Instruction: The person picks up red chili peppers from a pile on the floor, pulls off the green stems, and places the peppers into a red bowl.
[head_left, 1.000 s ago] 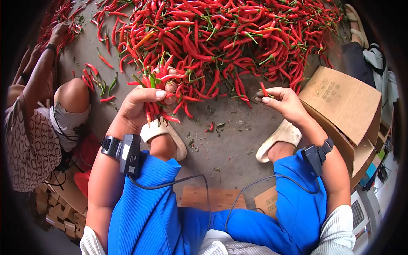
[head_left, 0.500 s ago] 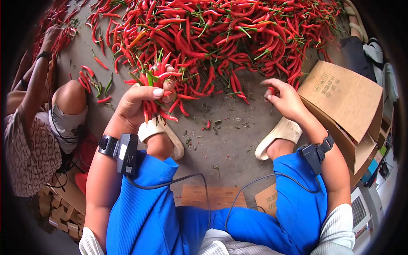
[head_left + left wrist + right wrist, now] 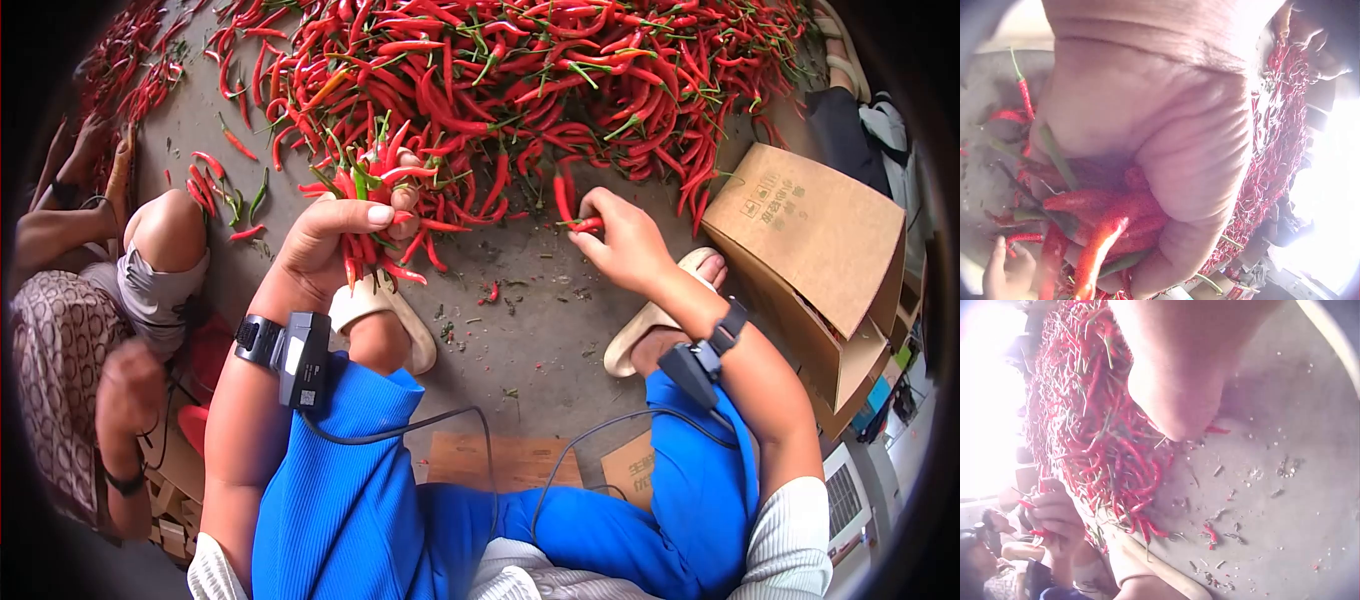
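Observation:
My left hand [image 3: 330, 240] grips a bunch of red chilli peppers [image 3: 1104, 240], their tips and green stems sticking out past the fingers and thumb. One greener chilli [image 3: 360, 183] shows among them. To the right, my right hand [image 3: 628, 240] pinches a red chilli pepper [image 3: 588, 225] between thumb and fingers, low over the floor at the near edge of the chilli pile [image 3: 560, 90]. Another red chilli [image 3: 561, 195] points down from the pile just beside those fingertips. The right wrist view shows the back of the right hand [image 3: 1179, 387], which covers most of its chilli.
An open cardboard box [image 3: 810, 230] stands to the right. Loose chillies [image 3: 205, 185] and stem scraps [image 3: 510, 295] lie on the concrete floor [image 3: 500, 350]. At the left another person [image 3: 80, 370] sits near more chillies. Cables run from my wrist cameras across my lap.
My right hand opened out a little, away from the pile, then moved left to a red chilli at the pile's edge. The left hand keeps its bunch. The other person's arm swung down.

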`<state>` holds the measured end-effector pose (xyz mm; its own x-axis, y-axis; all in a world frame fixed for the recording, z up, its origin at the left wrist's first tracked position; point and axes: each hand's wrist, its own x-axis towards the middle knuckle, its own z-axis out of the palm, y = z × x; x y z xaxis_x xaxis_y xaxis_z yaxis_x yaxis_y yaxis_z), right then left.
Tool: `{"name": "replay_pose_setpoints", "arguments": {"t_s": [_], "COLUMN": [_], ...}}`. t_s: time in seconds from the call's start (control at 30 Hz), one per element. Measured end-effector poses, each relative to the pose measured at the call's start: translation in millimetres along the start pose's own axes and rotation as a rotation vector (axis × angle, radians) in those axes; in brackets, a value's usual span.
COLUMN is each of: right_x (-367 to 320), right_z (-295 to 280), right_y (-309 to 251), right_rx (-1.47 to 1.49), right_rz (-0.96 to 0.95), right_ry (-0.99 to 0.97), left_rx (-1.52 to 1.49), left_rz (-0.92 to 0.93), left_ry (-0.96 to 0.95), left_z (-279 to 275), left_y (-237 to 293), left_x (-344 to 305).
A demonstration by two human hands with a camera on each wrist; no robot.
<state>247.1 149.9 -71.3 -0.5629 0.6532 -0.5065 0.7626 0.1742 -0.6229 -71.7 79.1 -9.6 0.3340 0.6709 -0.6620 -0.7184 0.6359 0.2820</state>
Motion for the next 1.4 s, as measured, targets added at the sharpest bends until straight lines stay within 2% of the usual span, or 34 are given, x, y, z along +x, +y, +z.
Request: {"name": "replay_pose_setpoints", "arguments": {"t_s": [0.03,0.13,0.2,0.23,0.3,0.33,0.4,0.43,0.53,0.57,0.67,0.7,0.8,0.83,0.93,1.07,1.1,1.2,1.23,1.33,1.4], "right_x": [-1.6,-6.7,-8.2,-5.9,-0.6,1.1,6.5,9.7,15.0,19.5,25.8,31.6,43.9,45.1,42.8,35.2,31.3,29.5,33.7,44.6,50.6], "right_z": [-2.0,-15.0,-31.1,-40.0,-43.5,-44.1,-40.4,-39.1,-30.5,-26.3,-28.9,-16.8,0.2,5.1,16.7,13.7,8.0,-7.2,2.7,8.1,18.8], "right_y": [8.6,16.1,13.6,13.5,24.2,25.5,23.9,19.7,16.6,14.5,-32.7,-26.1,-29.4,-28.8,-27.6,-11.0,-10.3,-9.0,1.0,-7.4,-27.3], "right_rx": [0.094,0.748,0.514,0.305,0.198,0.305,0.334,0.264,-0.216,-0.316,-0.066,-0.154,-0.314,-0.349,-0.279,-0.324,-0.351,0.09,0.457,0.66,0.307], "right_rz": [0.04,0.155,0.14,0.09,0.071,0.134,0.083,0.118,-0.014,-0.032,0.113,0.068,0.173,0.13,0.136,-0.001,-0.092,0.092,0.121,0.257,0.182], "right_ry": [-0.082,-0.314,-0.382,-0.416,-0.436,-0.404,-0.225,-0.188,-0.109,-0.009,0.143,0.205,0.123,0.167,0.135,0.074,0.106,-0.018,0.033,0.053,0.287], "left_rx": [0.005,-0.053,-0.078,-0.072,-0.059,-0.05,-0.033,-0.024,-0.034,-0.044,-0.037,-0.034,-0.029,-0.032,-0.046,-0.041,-0.029,-0.079,-0.071,-0.045,-0.062], "left_rz": [0.01,0.032,0.038,0.038,0.039,0.041,0.043,0.042,0.037,0.033,0.033,0.033,0.03,0.029,0.036,0.053,0.062,0.054,0.062,0.08,0.064], "left_ry": [-0.004,-0.046,-0.057,-0.05,-0.038,-0.033,-0.026,-0.025,-0.051,-0.063,-0.078,-0.068,-0.055,-0.055,-0.044,-0.025,-0.008,-0.014,-0.014,-0.007,-0.022], "left_z": [-1.6,-7.5,-8.9,-8.3,-7.7,-7.5,-7.5,-7.6,-8.9,-9.1,-8.0,-9.1,-9.0,-7.8,-4.0,-11.9,-10.9,-11.4,-16.7,-20.2,-21.3], "left_y": [0.2,-0.1,0.3,0.0,0.7,0.9,0.7,0.8,0.9,0.3,0.2,0.0,0.5,0.8,1.6,3.0,4.8,6.3,5.8,7.3,9.3], "left_x": [-0.4,-2.6,-4.0,-4.0,-3.7,-3.6,-4.1,-3.8,-1.7,-1.1,-0.8,-0.9,0.6,0.1,-2.3,-6.4,-9.2,-14.6,-15.2,-15.2,-15.9]}}
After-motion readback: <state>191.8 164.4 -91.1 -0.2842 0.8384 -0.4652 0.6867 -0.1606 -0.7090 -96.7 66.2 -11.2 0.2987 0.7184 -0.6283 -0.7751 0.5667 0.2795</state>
